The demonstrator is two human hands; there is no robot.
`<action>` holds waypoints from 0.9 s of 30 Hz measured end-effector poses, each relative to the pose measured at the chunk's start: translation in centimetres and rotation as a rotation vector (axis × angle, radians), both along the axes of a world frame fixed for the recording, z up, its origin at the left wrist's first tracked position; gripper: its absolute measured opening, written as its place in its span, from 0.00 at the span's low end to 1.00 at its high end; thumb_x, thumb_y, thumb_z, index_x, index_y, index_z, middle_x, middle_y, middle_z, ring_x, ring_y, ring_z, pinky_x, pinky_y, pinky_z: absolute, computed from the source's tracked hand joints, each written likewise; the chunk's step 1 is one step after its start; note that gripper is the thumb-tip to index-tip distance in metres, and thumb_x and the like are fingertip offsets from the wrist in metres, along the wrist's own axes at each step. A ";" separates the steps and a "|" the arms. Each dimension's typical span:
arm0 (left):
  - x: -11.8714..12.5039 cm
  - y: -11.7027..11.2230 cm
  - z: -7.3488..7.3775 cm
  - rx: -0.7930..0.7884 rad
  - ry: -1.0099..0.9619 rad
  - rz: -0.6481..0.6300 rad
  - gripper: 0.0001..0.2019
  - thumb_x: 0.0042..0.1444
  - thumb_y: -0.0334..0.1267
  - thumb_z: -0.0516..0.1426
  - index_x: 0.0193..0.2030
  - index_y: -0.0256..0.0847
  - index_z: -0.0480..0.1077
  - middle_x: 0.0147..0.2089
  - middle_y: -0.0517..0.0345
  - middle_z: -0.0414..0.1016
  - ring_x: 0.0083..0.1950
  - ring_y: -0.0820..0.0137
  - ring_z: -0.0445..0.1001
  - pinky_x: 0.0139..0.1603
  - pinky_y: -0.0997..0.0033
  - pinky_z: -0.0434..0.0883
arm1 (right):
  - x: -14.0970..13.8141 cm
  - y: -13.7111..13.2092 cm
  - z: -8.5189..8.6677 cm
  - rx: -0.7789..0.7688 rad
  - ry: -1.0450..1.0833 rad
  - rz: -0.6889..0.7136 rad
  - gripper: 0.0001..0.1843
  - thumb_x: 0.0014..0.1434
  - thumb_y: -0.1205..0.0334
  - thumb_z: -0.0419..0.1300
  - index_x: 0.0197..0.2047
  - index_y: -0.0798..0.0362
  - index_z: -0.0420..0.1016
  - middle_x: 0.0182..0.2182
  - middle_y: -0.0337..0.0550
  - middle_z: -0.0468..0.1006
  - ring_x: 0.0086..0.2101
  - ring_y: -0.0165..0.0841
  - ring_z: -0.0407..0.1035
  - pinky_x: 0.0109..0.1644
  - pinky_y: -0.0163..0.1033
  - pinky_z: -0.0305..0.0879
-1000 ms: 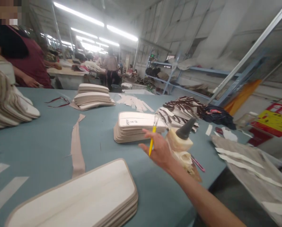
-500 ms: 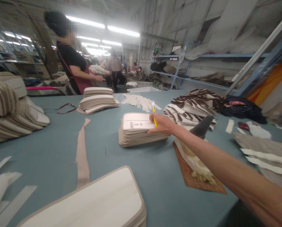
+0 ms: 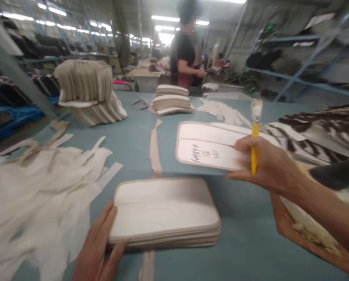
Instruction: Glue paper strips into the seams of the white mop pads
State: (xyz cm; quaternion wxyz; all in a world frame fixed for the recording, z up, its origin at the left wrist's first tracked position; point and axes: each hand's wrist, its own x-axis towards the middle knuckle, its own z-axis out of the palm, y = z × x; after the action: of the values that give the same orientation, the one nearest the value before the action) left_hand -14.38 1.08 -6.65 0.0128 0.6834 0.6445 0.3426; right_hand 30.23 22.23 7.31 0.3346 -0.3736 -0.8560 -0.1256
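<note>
My right hand (image 3: 268, 164) is closed around the yellow handle of a brush (image 3: 255, 144), its pale bristles pointing up. The same hand grips the right end of a white-topped panel with a beige edge and handwriting (image 3: 203, 144), held over the table; how many pieces lie under it is hard to see. My left hand (image 3: 98, 242) clasps the left end of a nearer stack of similar white panels (image 3: 165, 207), with fingers along its side and the thumb at its front edge. This stack lies in front of the written panel, slightly lower in view.
White fabric strips (image 3: 45, 195) spread over the left of the blue-green table (image 3: 136, 152). Panel stacks (image 3: 171, 103) and a taller beige pile (image 3: 86, 86) stand behind. Brown-and-white pieces (image 3: 323, 125) and a brown board (image 3: 291, 222) lie at right. A person (image 3: 186, 58) stands beyond.
My left hand has come into view at the nearer stack. My right hand has brought the written panel up and closer, brush still held. The view has swung left.
</note>
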 end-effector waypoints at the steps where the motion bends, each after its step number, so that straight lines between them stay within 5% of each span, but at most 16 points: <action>1: 0.0 -0.3 0.2 -0.035 0.031 -0.012 0.33 0.71 0.45 0.54 0.81 0.62 0.52 0.82 0.60 0.58 0.78 0.57 0.66 0.78 0.54 0.69 | -1.7 -1.4 -0.7 -0.033 0.002 0.057 0.35 0.60 0.22 0.64 0.51 0.45 0.70 0.42 0.51 0.82 0.39 0.48 0.80 0.38 0.51 0.74; 6: 0.6 -0.3 1.5 -0.088 -0.077 -0.015 0.29 0.76 0.43 0.51 0.80 0.51 0.54 0.82 0.51 0.59 0.80 0.60 0.63 0.81 0.55 0.64 | -9.4 -7.1 -3.6 -0.195 -0.114 0.257 0.32 0.62 0.29 0.68 0.50 0.46 0.64 0.43 0.49 0.82 0.39 0.45 0.79 0.37 0.48 0.77; 11: 1.2 -0.3 2.3 -0.163 -0.339 0.012 0.27 0.77 0.48 0.47 0.78 0.44 0.59 0.78 0.51 0.66 0.78 0.63 0.66 0.80 0.60 0.65 | -13.5 -8.6 -4.8 -0.253 -0.189 0.302 0.38 0.54 0.34 0.77 0.49 0.46 0.61 0.42 0.46 0.82 0.35 0.43 0.78 0.35 0.46 0.76; 16: 1.3 -0.5 2.5 -0.116 -0.423 -0.003 0.25 0.78 0.48 0.47 0.76 0.44 0.62 0.76 0.54 0.70 0.76 0.66 0.69 0.78 0.63 0.67 | -15.1 -9.0 -5.3 -0.258 -0.232 0.321 0.35 0.58 0.37 0.76 0.50 0.47 0.61 0.44 0.49 0.82 0.38 0.44 0.79 0.37 0.46 0.75; 23: 1.5 0.0 2.2 -0.057 -0.309 -0.004 0.24 0.76 0.48 0.51 0.74 0.43 0.64 0.74 0.51 0.72 0.74 0.65 0.71 0.77 0.63 0.68 | -15.1 -9.4 -6.5 -0.276 -0.179 0.280 0.28 0.71 0.28 0.56 0.48 0.47 0.63 0.42 0.49 0.83 0.38 0.43 0.79 0.38 0.44 0.72; 27: 1.4 0.1 2.3 -0.059 -0.286 0.062 0.25 0.75 0.49 0.53 0.72 0.39 0.66 0.71 0.48 0.75 0.71 0.63 0.75 0.75 0.62 0.71 | -15.0 -9.8 -7.3 -0.269 -0.112 0.249 0.31 0.70 0.26 0.56 0.49 0.47 0.64 0.42 0.49 0.83 0.38 0.43 0.79 0.40 0.45 0.71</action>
State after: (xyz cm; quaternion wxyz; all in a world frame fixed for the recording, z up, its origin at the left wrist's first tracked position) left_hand -12.96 1.23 -4.33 0.1141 0.6067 0.6666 0.4177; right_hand 15.23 12.48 0.04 0.2463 -0.2988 -0.9219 0.0119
